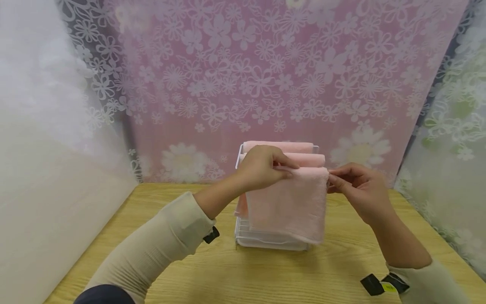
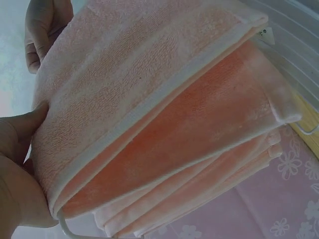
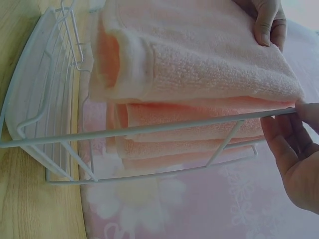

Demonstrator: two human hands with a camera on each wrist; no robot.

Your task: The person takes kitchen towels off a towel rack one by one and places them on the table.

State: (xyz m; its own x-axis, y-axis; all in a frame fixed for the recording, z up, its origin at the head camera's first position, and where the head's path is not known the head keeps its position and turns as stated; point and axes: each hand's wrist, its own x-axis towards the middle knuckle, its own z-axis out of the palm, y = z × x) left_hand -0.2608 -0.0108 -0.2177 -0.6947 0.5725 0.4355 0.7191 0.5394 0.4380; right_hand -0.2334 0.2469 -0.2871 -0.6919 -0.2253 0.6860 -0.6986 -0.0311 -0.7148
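Observation:
A pink towel (image 1: 290, 207) hangs folded over the front bar of a white wire rack (image 1: 271, 243). My left hand (image 1: 262, 166) pinches the towel at its top fold, thumb on the near face, as the left wrist view also shows. At the towel's right end is my right hand (image 1: 358, 188). In the right wrist view its thumb and fingers pinch the rack's side rod (image 3: 189, 125) right beside the towel's top corner. Further back on the rack hang another pink towel (image 1: 303, 160) and a rearmost one (image 1: 279, 146).
The rack has a slotted white tray (image 3: 37, 84) at its base and stands on a wood-grain table (image 1: 182, 274). Close behind rises a pink floral curtain (image 1: 228, 84). Pale panels (image 1: 57, 126) flank the table on both sides.

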